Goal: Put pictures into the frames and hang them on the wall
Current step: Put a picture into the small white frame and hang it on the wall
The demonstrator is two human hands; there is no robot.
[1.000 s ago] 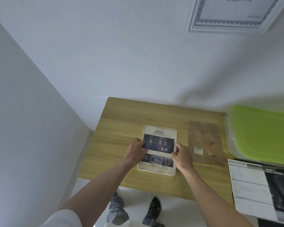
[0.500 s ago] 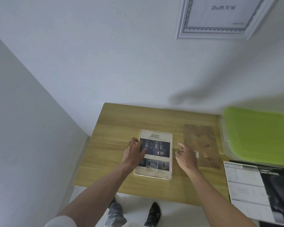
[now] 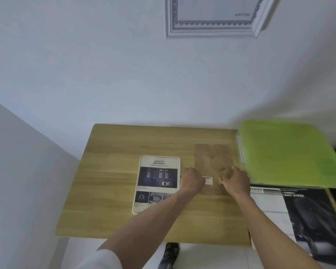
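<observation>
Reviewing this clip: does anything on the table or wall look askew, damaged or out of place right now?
Nothing stands out. The framed print lies flat and intact on the table; both hands, left and right, are on the brown backing board beside it. The wall frame appears tilted, possibly lens distortion.

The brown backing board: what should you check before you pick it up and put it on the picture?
1. Both hands on the brown backing board: ok. The left hand is at its left edge, the right hand at its lower right.
2. Firm grip: cannot tell, the picture is blurred.
3. The safety picture lies flat in its frame on the table: ok.
4. Nothing on top of the picture: not ok, the left forearm crosses its lower right corner.
5. Green lid clear of the board: ok, it sits beside it.
</observation>
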